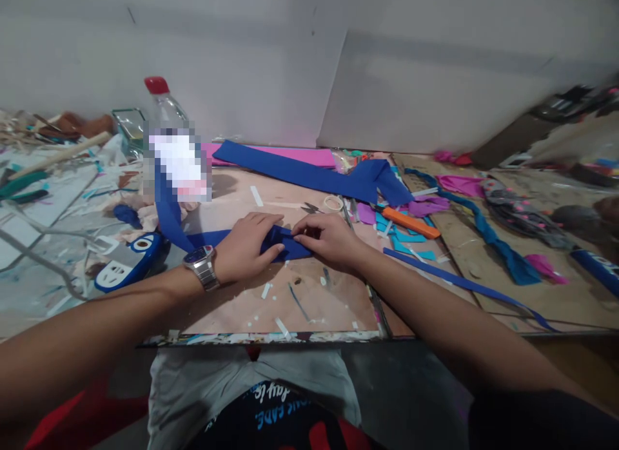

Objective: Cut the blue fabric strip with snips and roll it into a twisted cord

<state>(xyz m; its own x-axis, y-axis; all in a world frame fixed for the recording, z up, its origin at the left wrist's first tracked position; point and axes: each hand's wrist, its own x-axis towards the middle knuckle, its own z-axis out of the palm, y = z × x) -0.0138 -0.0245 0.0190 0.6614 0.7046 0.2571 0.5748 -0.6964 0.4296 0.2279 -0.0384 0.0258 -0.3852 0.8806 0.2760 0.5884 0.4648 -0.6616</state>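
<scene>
A blue fabric strip (291, 248) lies folded on the work board in front of me, its long tail running left and up past the phone. My left hand (246, 247) rests flat on it, fingers stretched out and thumb spread along the near side. At the strip's right end my right hand (329, 238) is closed, thumb and fingertips pinching the cloth. Just beyond my hands are small scissors (310, 208), partly hidden, and a ring of tape (333, 203). Another wide blue strip (294, 173) lies farther back over a pink one (309, 156).
An orange utility knife (411, 222) and a narrow blue strip (449, 278) lie right of my hands. On the left are a blue-and-white power strip (128, 263) with cables, a blurred-out phone (178, 163) and a red-capped bottle (167, 102). A wall (242, 63) closes off the back.
</scene>
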